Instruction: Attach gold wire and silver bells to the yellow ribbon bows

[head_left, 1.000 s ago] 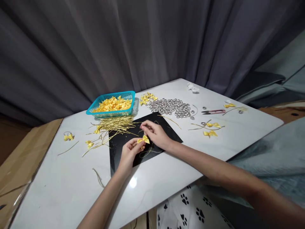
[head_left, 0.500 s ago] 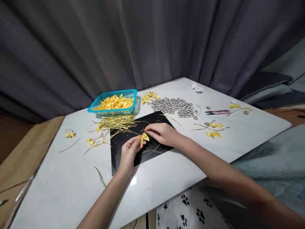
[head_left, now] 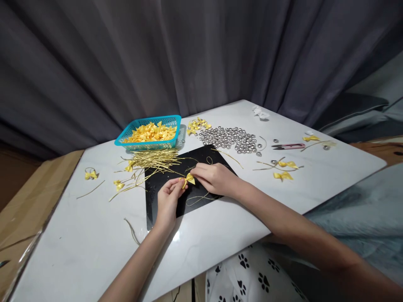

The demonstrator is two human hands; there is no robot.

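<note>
Over the black mat (head_left: pixel 157 207), my left hand (head_left: pixel 169 198) pinches a small yellow ribbon bow (head_left: pixel 189 179) between thumb and fingers. My right hand (head_left: pixel 213 178) is closed at the bow's upper right side, its fingertips pressed together. Whether those fingertips grip the bow itself or a thin cord at it is too small to tell. A looped gold cord (head_left: pixel 198 199) lies on the mat below the hands. Behind my left hand, a bundle of gold cords (head_left: pixel 157 159) overlaps the mat's back left corner.
A blue basket (head_left: pixel 147 146) of yellow bows stands at the back left. Silver beads (head_left: pixel 231 139) are heaped behind the mat. Pink-handled thread snips (head_left: pixel 289 146) lie on the right, near loose bows (head_left: pixel 283 175) and cords. A finished-looking bow with a loop (head_left: pixel 91 174) lies far left.
My right fingertips have come in against the bow, where a small gap showed before. The bow and my left hand have shifted slightly left and up.
</note>
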